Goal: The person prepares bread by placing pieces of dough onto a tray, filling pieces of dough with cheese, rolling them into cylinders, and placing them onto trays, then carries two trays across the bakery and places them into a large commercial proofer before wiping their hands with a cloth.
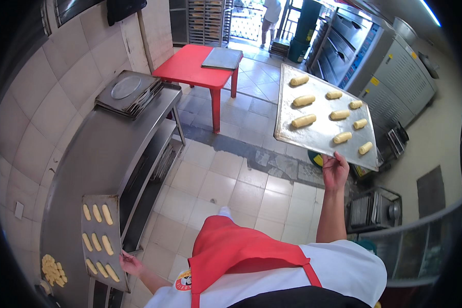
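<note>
My right hand (335, 172) is closed on the near edge of a metal baking tray (313, 137), raised over the floor on the right. Several short, pale dough rolls (304, 100) lie spaced apart on it. Low on the left, my left hand (132, 263) grips the right edge of a second baking tray (95, 229). Longer, thin dough pieces (95, 242) lie on that one in three rows. This tray is at the steel worktable (69, 179), partly over its edge. Beside it on the worktable sits a heap of small dough pieces (52, 270).
A stack of trays (128, 92) stands at the worktable's far end. Beyond is a red table (190, 64) with a flat tray (222, 58). Deck ovens (339, 49), grey lockers (395, 77) and a tray rack (374, 209) line the right. A person (271, 20) stands far back.
</note>
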Action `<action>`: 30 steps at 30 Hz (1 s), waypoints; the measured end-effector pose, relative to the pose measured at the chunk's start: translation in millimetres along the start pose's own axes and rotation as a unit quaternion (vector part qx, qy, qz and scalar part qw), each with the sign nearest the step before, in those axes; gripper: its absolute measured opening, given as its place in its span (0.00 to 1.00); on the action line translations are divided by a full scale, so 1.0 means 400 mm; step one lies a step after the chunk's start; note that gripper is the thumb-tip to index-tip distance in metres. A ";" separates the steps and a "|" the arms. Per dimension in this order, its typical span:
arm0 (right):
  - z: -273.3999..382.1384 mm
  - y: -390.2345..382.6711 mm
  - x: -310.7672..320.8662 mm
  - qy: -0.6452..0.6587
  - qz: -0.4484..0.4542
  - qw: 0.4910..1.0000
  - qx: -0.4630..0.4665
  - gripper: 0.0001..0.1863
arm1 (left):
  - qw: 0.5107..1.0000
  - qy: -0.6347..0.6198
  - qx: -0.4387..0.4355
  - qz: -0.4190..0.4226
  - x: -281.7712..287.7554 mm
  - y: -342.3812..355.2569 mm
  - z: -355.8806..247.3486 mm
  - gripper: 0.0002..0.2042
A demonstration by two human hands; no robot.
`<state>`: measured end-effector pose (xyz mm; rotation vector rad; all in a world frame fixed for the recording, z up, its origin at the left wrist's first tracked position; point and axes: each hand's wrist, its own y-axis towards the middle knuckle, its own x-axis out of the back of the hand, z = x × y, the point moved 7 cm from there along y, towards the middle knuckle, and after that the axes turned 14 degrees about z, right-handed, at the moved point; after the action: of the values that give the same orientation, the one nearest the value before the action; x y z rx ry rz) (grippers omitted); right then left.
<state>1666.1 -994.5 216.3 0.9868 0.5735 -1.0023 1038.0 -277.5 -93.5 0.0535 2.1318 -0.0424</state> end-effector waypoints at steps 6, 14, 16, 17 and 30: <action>-0.082 0.384 0.116 -0.001 -0.007 1.000 0.003 0.28 | 0.995 0.051 -0.066 0.055 -0.263 -0.048 0.134 0.16; -0.101 0.692 0.401 -0.011 -0.099 0.994 -0.044 0.30 | 0.954 -0.024 -0.005 0.298 -1.023 -0.011 0.579 0.12; -0.104 0.747 0.468 -0.035 -0.097 0.993 -0.051 0.30 | 0.947 -0.053 0.009 0.316 -1.196 -0.026 0.744 0.12; -0.099 0.780 0.520 -0.037 -0.102 0.992 -0.058 0.31 | 0.944 -0.064 0.016 0.324 -1.282 -0.040 0.828 0.12; -0.123 1.469 0.972 -0.005 -0.098 0.971 -0.220 0.31 | 0.865 -0.225 0.139 0.425 -2.110 -0.287 1.845 0.16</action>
<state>2367.3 -1006.8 131.2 0.5378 0.8548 -0.9943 2104.2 -448.6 229.2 1.0450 1.4640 0.1478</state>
